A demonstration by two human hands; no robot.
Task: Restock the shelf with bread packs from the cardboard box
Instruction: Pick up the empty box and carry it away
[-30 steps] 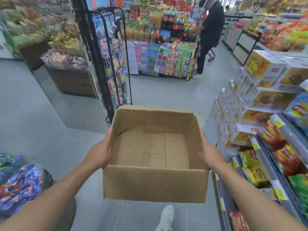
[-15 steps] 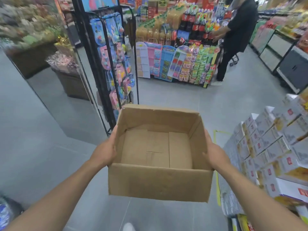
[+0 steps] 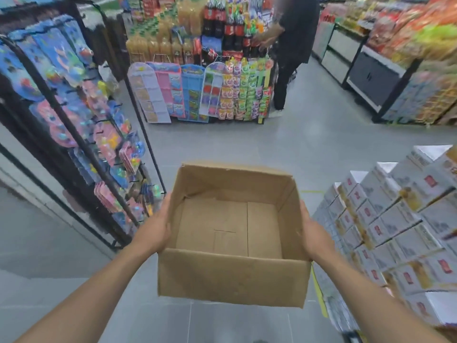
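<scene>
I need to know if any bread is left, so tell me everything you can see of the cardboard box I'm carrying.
The brown cardboard box is open-topped and empty: only its bare floor of folded flaps shows. Its plain walls look slightly creased. It is held roughly level above the grey floor, the left hand pressed against one side wall and the right hand against the other.

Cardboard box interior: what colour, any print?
Plain brown, unprinted; the cardboard box shows bare flaps on its floor. Head view, the only one.
</scene>
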